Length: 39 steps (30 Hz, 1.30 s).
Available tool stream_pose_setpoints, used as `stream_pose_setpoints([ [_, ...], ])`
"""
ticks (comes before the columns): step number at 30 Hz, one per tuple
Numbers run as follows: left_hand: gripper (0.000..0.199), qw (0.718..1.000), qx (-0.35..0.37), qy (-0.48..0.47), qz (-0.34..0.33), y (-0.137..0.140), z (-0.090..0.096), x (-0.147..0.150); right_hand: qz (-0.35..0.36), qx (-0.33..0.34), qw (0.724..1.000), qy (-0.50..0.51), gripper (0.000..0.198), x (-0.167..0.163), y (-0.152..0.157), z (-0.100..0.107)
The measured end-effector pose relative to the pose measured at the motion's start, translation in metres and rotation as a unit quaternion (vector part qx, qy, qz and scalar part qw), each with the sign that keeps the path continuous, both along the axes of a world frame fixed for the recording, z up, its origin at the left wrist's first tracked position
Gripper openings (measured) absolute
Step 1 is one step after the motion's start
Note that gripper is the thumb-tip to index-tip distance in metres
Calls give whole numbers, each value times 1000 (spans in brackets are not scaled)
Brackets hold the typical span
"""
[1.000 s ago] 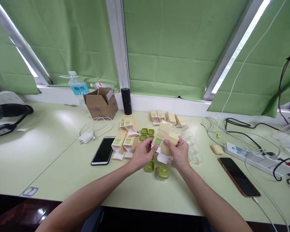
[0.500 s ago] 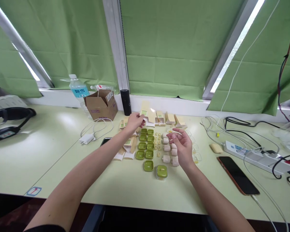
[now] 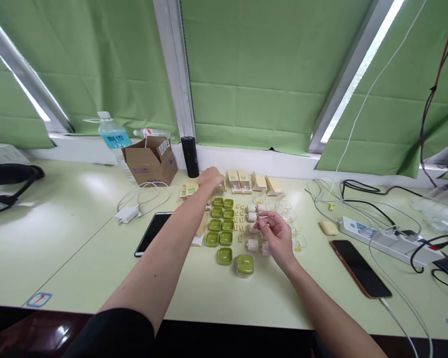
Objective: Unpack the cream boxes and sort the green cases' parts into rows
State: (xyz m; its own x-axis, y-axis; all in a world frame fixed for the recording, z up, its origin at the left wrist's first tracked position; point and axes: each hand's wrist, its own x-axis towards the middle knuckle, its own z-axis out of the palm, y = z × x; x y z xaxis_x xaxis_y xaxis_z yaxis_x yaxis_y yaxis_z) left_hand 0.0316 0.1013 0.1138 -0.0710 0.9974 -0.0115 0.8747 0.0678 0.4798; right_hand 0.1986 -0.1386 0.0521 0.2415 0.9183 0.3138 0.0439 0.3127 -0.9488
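Observation:
My left hand [image 3: 210, 177] reaches to the back of the table, by a small cream carton [image 3: 221, 185]. Its fingers are mostly hidden, so a grip on the carton cannot be confirmed. Just to the right stand more cream cartons [image 3: 239, 182] with green labels. My right hand [image 3: 277, 233] hovers over short pale pink cylinders [image 3: 252, 244], fingers loosely bent, thumb apart from the index, nothing visible between them. Left of it are rows of green square lids [image 3: 226, 238] and tiny yellow clips [image 3: 241, 238]. One clear container with a green lid [image 3: 245, 264] sits in front.
Clear plastic containers [image 3: 297, 241] lie right of the cylinders. At the right are a charging phone [image 3: 360, 268], a power strip [image 3: 390, 241] and tangled cables. A dark-screened phone [image 3: 153, 231], a charger [image 3: 127, 214], a cardboard box [image 3: 151, 161] and a black bottle [image 3: 190, 158] are at the left.
The carton my left hand held now stands in the back row, and that hand has moved left to another carton. My right hand has lowered slightly, its fingers more bent.

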Motion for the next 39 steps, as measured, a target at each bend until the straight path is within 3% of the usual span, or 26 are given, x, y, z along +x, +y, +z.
stream_pose_setpoints([
  [4, 25, 999, 7, 16, -29, -2, 6, 7, -7, 10, 1000, -25, 26, 3, -1, -1],
  [8, 32, 997, 47, 29, -49, -8, 36, 1, -22, 31, 999, -37, 22, 5, -2, 0],
  [10, 35, 994, 79, 28, -66, -23, 50, -7, -30, 41, 998, -46, 19, 7, -2, 2],
  [13, 33, 966, 202, -39, -157, -67, 53, -23, -39, 55, 992, -105, 11, 14, -2, 8],
  [16, 34, 940, 205, -124, -244, -122, 32, -41, 11, 65, 968, -243, 9, 22, -5, 18],
  [21, 24, 904, 235, -134, -330, -191, -25, -61, 202, 65, 882, -421, 5, 18, -17, 31],
  [23, 23, 892, 219, -124, -376, -206, -41, -62, 228, 70, 852, -466, 10, 11, -20, 31],
  [27, 48, 880, 131, -86, -448, -224, -56, -57, 217, 70, 809, -542, 14, 1, -24, 26],
  [32, 78, 875, 125, -44, -465, -236, -74, -43, 205, 71, 800, -560, 14, 2, -22, 18],
  [39, 62, 872, 153, -57, -461, -239, -89, -39, 180, 72, 811, -551, 14, 3, -20, 12],
])
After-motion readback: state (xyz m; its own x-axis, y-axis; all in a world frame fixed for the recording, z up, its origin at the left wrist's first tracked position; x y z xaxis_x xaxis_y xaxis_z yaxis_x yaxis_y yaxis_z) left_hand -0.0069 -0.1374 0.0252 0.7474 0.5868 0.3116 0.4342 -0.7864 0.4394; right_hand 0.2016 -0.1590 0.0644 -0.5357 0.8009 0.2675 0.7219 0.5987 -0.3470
